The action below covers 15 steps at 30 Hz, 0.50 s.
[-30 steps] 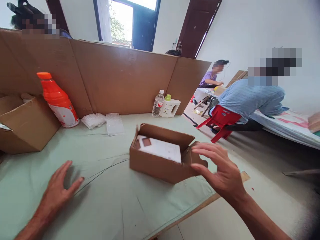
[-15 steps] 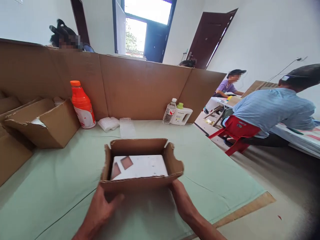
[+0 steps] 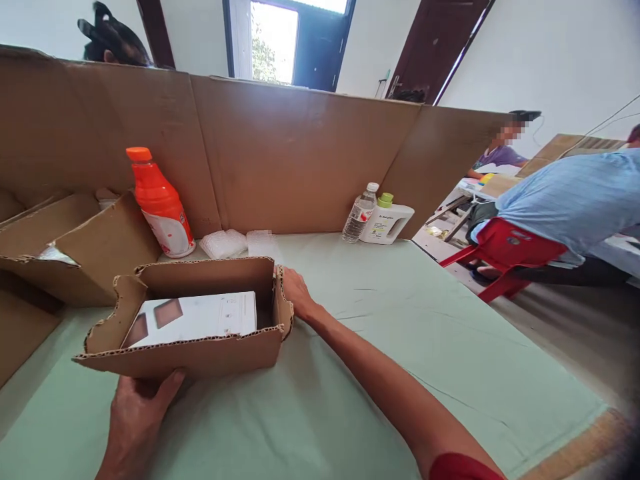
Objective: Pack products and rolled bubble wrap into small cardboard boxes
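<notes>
Where table (image 3: 380, 287) showed half a second ago, carton (image 3: 113, 253) now has cardboard box (image 3: 240, 357) just in front

At nine o'clock, the carton's contents cannot be told; at eight, the cardboard box holds a white box (image 3: 210, 317). Left hand (image 3: 135, 413) touches the outer near wall, right hand (image 3: 295, 293) the right end; fingers mostly hidden, neither grip can be told.

Table (image 3: 583, 448) under pale green cloth (image 3: 380, 300), red-orange bottle (image 3: 159, 203) beside cardboard boxes (image 3: 107, 250) at left, bubble wrap (image 3: 223, 245) nearby, clear bottle (image 3: 359, 217) next to white jug (image 3: 383, 227), open box (image 3: 220, 360) in front, contact unclear
</notes>
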{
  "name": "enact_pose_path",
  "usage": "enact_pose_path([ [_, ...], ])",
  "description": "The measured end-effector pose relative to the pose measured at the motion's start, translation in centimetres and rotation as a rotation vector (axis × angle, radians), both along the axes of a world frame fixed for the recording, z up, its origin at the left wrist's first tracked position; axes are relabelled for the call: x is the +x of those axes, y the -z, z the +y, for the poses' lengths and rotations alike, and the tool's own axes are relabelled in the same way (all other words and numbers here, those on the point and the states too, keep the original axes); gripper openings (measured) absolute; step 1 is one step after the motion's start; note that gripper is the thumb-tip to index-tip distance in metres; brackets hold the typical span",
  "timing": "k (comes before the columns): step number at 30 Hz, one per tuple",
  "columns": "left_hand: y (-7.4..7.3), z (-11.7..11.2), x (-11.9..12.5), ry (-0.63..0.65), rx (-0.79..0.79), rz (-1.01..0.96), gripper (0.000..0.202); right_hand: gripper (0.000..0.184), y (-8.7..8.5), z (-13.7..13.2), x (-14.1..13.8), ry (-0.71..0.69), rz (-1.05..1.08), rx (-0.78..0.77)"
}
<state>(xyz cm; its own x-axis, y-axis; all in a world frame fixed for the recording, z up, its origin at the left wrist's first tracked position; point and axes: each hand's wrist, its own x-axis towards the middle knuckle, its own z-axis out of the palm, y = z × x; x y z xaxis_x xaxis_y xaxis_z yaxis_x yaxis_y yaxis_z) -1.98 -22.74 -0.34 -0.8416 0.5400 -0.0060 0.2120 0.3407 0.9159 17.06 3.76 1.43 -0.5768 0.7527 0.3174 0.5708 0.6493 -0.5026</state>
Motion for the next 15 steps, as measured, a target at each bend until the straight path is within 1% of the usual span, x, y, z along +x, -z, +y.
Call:
enact_pose_path([
  [2,-0.3,0.2,0.4,-0.013,0.003,0.017,0.087,0.029,-0.3,2.1,-1.7,0.019,-0.083,0.017],
  [4,-0.6,0.2,0.6,-0.010,0.009,0.029,0.091,0.024,-0.9,3.3,-1.9,0.035,-0.148,0.028],
  [5,-0.7,0.2,0.6,-0.009,0.002,0.037,0.093,0.023,-1.4,3.4,-1.2,0.043,-0.170,0.039],
  [7,-1.0,0.1,0.8,-0.011,-0.028,0.049,0.094,0.023,-2.5,2.6,1.9,0.055,-0.204,0.062],
  [9,-1.2,0.0,0.9,-0.008,-0.037,0.042,0.088,0.023,-3.7,0.3,6.4,0.053,-0.236,0.072],
  [11,-1.5,-0.1,1.0,0.016,-0.007,0.010,0.078,0.016,-4.7,-2.9,11.0,0.020,-0.256,0.055],
  [12,-1.6,-0.2,0.9,0.035,0.021,-0.006,0.074,0.017,-5.1,-4.7,12.8,-0.007,-0.232,0.042],
  [13,-1.6,-0.4,0.8,0.052,0.051,-0.011,0.070,0.022,-5.2,-6.4,14.1,-0.036,-0.164,0.005],
  [14,-1.6,-0.5,0.6,0.066,0.078,-0.001,0.066,0.029,-5.1,-8.0,14.9,-0.057,-0.095,-0.047],
  [15,-1.6,-0.8,0.3,0.075,0.096,0.022,0.062,0.035,-4.9,-9.4,15.0,-0.074,-0.023,-0.113],
])
